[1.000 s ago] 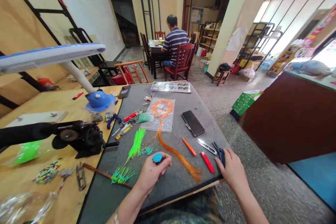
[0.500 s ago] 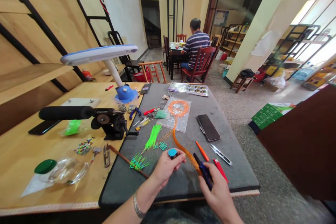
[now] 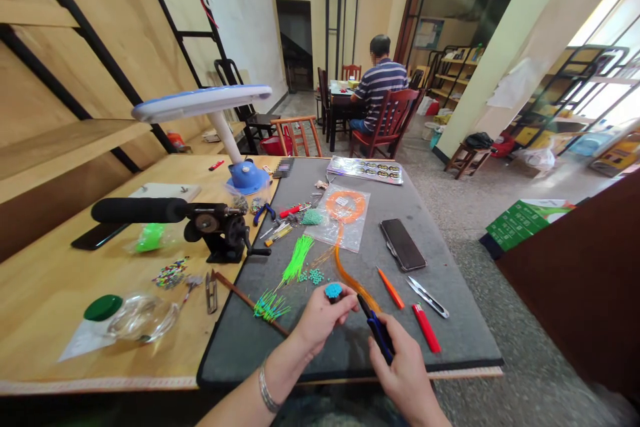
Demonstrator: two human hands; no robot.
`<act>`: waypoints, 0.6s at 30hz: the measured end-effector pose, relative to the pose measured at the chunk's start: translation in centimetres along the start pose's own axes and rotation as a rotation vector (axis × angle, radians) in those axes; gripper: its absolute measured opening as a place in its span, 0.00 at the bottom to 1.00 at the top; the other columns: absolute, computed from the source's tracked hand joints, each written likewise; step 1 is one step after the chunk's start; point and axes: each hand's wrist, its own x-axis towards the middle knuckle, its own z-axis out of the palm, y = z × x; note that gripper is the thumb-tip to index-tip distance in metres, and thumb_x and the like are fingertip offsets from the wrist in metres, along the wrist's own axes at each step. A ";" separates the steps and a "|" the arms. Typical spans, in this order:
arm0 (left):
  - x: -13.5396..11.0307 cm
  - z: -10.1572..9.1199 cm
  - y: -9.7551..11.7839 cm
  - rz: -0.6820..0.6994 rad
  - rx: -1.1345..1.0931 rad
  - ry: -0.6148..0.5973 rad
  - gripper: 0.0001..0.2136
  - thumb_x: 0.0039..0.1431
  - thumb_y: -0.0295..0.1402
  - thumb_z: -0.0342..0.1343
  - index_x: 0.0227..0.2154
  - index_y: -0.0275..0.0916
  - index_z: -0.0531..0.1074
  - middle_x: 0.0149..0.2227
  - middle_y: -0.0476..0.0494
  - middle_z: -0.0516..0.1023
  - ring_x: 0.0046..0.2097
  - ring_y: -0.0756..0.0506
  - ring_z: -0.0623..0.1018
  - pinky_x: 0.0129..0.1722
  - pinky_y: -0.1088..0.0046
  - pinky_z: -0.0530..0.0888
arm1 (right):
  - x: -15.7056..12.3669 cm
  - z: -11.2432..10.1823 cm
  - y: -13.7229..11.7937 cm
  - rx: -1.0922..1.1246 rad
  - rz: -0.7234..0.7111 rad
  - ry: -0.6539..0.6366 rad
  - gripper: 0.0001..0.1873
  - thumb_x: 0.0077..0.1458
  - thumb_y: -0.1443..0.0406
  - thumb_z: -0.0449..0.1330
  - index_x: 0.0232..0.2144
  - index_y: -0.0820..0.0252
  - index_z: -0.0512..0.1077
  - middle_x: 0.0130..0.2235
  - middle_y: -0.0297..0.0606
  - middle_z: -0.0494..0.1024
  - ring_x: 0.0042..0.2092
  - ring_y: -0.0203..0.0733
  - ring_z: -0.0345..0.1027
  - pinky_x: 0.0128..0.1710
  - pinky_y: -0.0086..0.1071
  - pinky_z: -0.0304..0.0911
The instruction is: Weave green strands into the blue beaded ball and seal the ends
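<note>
My left hand (image 3: 323,317) is closed around a small dark round holder topped with turquoise beads (image 3: 333,291), its thumb and forefinger pinched together. In my right hand (image 3: 403,360) are pliers with dark blue handles (image 3: 379,333). Their black tip is close to the left fingertips; whether the two touch I cannot tell. Beneath and beyond the pliers, a bundle of orange strands (image 3: 345,270) runs across the grey mat (image 3: 240,353). Loose turquoise beads (image 3: 316,276) and bright green strands (image 3: 299,257) lie farther out. Green-tipped strands (image 3: 270,305) rest over a brown stick left of my left hand.
Right of my hands lie an orange pen-like tool (image 3: 391,287), thread snips (image 3: 429,296), a red lighter (image 3: 427,327) and a phone (image 3: 403,244). A black hand-cranked device (image 3: 220,230) and a lamp (image 3: 245,173) stand left. Another person (image 3: 383,83) sits beyond.
My right hand has moved left with the pliers, bringing their tip near my left fingertips. The left hand keeps its hold on the beaded holder. The whole view has shifted slightly.
</note>
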 end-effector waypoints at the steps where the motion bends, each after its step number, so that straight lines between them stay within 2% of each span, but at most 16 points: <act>1: 0.0 0.0 0.0 0.002 0.003 -0.001 0.12 0.47 0.38 0.63 0.25 0.33 0.72 0.22 0.48 0.74 0.19 0.56 0.62 0.19 0.79 0.55 | 0.0 0.0 -0.1 0.021 0.007 0.001 0.12 0.52 0.65 0.55 0.40 0.60 0.70 0.34 0.40 0.78 0.35 0.42 0.73 0.36 0.29 0.68; 4: 0.0 -0.1 0.0 0.003 0.020 -0.018 0.12 0.46 0.38 0.63 0.25 0.34 0.71 0.21 0.48 0.73 0.19 0.56 0.62 0.20 0.79 0.55 | 0.0 0.0 0.0 0.121 0.067 -0.019 0.12 0.52 0.64 0.55 0.39 0.60 0.70 0.33 0.38 0.78 0.34 0.42 0.73 0.35 0.28 0.67; 8: 0.1 -0.2 0.1 -0.036 0.061 -0.070 0.14 0.46 0.38 0.63 0.32 0.34 0.72 0.21 0.50 0.73 0.20 0.55 0.62 0.20 0.79 0.56 | 0.0 0.0 0.4 0.309 0.233 -0.017 0.11 0.52 0.61 0.57 0.36 0.61 0.71 0.32 0.38 0.77 0.34 0.42 0.71 0.35 0.29 0.65; 10: 0.1 -0.3 0.2 -0.060 0.107 -0.085 0.13 0.46 0.38 0.63 0.32 0.34 0.73 0.21 0.50 0.72 0.20 0.55 0.62 0.20 0.79 0.57 | 0.1 0.0 0.6 0.459 0.331 -0.014 0.13 0.50 0.58 0.59 0.34 0.62 0.71 0.31 0.37 0.75 0.33 0.41 0.68 0.32 0.28 0.64; 12: 0.1 -0.2 0.2 -0.047 0.157 -0.098 0.11 0.47 0.37 0.62 0.29 0.34 0.73 0.21 0.50 0.72 0.22 0.53 0.64 0.22 0.78 0.59 | 0.2 0.1 0.5 0.655 0.459 -0.033 0.15 0.48 0.56 0.62 0.33 0.61 0.71 0.27 0.33 0.71 0.27 0.36 0.63 0.24 0.25 0.58; 14: 0.0 -0.1 0.3 0.012 0.188 -0.114 0.09 0.47 0.36 0.61 0.27 0.35 0.72 0.22 0.50 0.72 0.25 0.51 0.68 0.26 0.76 0.64 | 0.3 0.3 0.2 0.858 0.590 -0.042 0.18 0.45 0.54 0.64 0.33 0.61 0.70 0.22 0.28 0.64 0.22 0.31 0.54 0.19 0.22 0.48; 16: 0.0 0.0 0.2 0.062 0.202 -0.125 0.08 0.47 0.35 0.61 0.26 0.35 0.72 0.23 0.49 0.71 0.27 0.49 0.71 0.29 0.74 0.66 | 0.4 0.5 -0.4 1.024 0.678 -0.033 0.19 0.42 0.55 0.66 0.32 0.61 0.70 0.21 0.26 0.60 0.21 0.29 0.49 0.18 0.21 0.42; 18: -0.1 0.1 0.0 0.082 0.218 -0.127 0.07 0.48 0.34 0.61 0.25 0.35 0.71 0.23 0.49 0.71 0.28 0.49 0.71 0.31 0.73 0.67 | 0.5 0.6 -0.9 1.132 0.726 -0.018 0.19 0.40 0.56 0.67 0.31 0.62 0.70 0.21 0.26 0.59 0.22 0.28 0.48 0.18 0.21 0.40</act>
